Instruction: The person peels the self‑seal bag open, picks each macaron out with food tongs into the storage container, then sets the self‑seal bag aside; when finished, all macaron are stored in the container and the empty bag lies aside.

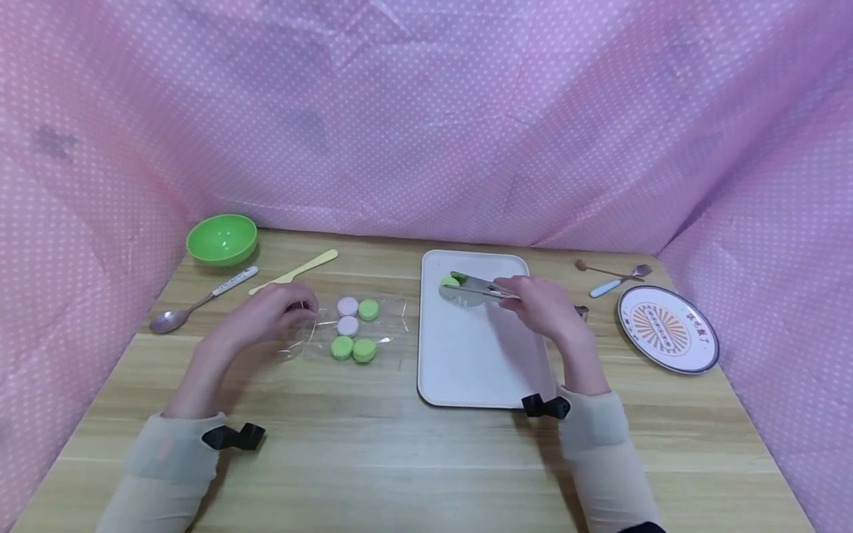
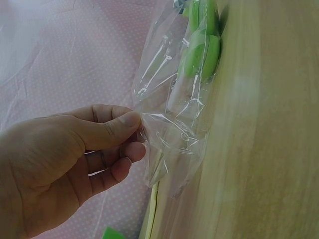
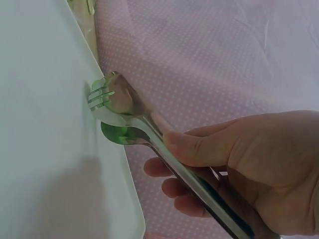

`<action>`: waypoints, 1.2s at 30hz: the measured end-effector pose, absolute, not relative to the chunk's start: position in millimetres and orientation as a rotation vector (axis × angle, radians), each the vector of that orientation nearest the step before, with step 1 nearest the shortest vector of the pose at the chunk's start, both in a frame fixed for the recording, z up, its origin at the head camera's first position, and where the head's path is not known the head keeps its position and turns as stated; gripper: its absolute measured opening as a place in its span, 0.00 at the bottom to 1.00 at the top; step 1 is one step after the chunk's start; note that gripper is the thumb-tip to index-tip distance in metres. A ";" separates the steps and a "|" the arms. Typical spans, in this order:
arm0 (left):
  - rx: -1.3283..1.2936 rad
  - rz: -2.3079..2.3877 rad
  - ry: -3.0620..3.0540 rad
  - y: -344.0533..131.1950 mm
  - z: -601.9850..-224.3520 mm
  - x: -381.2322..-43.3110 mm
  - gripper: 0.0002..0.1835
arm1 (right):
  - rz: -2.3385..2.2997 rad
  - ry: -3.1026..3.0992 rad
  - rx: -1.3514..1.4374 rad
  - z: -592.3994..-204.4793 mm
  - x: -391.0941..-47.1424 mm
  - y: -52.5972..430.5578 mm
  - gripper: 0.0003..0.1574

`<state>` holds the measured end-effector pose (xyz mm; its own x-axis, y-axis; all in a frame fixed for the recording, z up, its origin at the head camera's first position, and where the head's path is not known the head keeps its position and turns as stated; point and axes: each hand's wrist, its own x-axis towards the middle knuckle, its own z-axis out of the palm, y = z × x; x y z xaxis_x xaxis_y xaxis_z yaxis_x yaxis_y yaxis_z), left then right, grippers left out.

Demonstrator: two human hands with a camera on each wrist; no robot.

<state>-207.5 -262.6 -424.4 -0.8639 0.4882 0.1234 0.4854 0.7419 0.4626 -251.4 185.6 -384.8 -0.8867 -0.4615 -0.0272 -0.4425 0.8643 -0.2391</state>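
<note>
My left hand (image 1: 269, 314) pinches the edge of a clear plastic bag (image 2: 169, 124) between thumb and fingers. In the head view, lilac macarons (image 1: 347, 306) and green macarons (image 1: 342, 348) lie in a cluster at the bag. My right hand (image 1: 543, 305) grips metal tongs (image 3: 169, 159), thumb on one arm and fingers around the other. The tongs' ends are around a green macaron (image 1: 449, 282) at the upper left of a white tray (image 1: 480, 370). Whether that macaron touches the tray is hidden by the tongs.
A green bowl (image 1: 223, 240), a long spoon (image 1: 203, 302) and a yellow spreader (image 1: 296, 271) are on the left. On the right are a blue-handled fork (image 1: 616, 283), a small wooden stick (image 1: 603, 269) and a patterned plate (image 1: 668, 329). Pink dotted cloth (image 1: 426, 148) encloses the table.
</note>
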 end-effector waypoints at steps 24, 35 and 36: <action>0.834 0.748 2.949 -261.7 -422.1 -207.3 0.04 | -0.301 2.940 -0.691 -387.1 -253.6 185.8 0.24; 0.809 0.762 2.928 -260.7 -422.0 -207.1 0.01 | -0.298 2.939 -0.685 -385.9 -252.1 184.8 0.24; 0.807 0.762 2.928 -260.6 -421.8 -206.8 0.01 | -0.296 2.940 -0.685 -385.7 -252.1 184.7 0.24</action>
<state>-206.8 -260.6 -421.8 -0.8672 0.4843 0.1160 0.4795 0.7489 0.4575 -252.1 184.7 -385.7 -0.8922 -0.4474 -0.0611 -0.4262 0.8791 -0.2132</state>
